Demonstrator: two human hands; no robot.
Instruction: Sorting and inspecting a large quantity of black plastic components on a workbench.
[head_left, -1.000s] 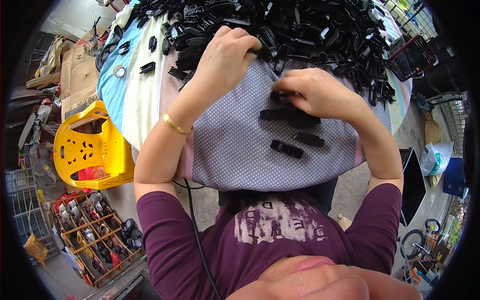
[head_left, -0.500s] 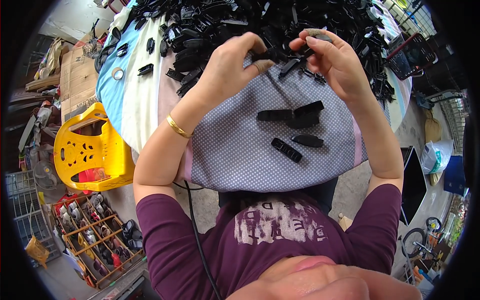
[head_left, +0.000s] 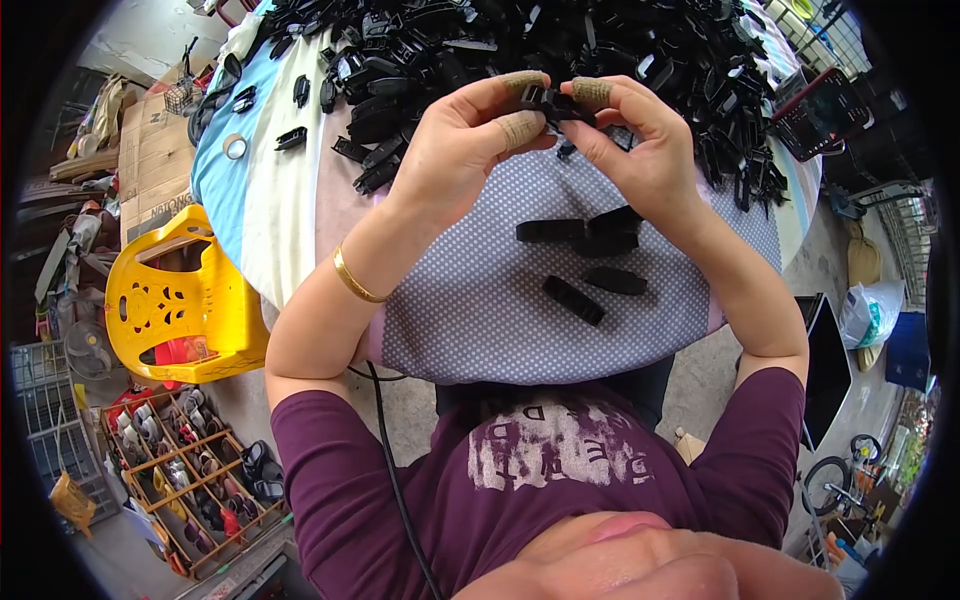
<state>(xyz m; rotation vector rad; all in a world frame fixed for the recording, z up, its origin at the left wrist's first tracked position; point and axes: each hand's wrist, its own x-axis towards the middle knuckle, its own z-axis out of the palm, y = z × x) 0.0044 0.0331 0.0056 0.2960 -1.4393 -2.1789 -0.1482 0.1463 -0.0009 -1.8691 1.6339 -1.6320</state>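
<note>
My left hand (head_left: 455, 150) and my right hand (head_left: 650, 140) meet over the near edge of a big heap of black plastic parts (head_left: 420, 50). Between their fingertips is a small black plastic part (head_left: 550, 103), pinched from both sides. Tan tape wraps the left thumb and forefinger and one right finger. The fingers hide much of the part, so its exact kind cannot be made out. Nearer to me, several loose black plastic pieces (head_left: 572, 300) lie on a grey dotted cloth (head_left: 450, 330).
A roll of tape (head_left: 234, 147) and a few black parts lie on the striped cloth at the left. Beside the table stand a yellow plastic chair (head_left: 190, 300) and a shoe rack (head_left: 190, 480). A dark basket (head_left: 820, 112) is at the right edge; a cable (head_left: 395, 470) hangs by my left side.
My right hand has moved left and my left hand slightly right. They now come together on one black part, where before they were apart. The loose pieces on the cloth stay put.
</note>
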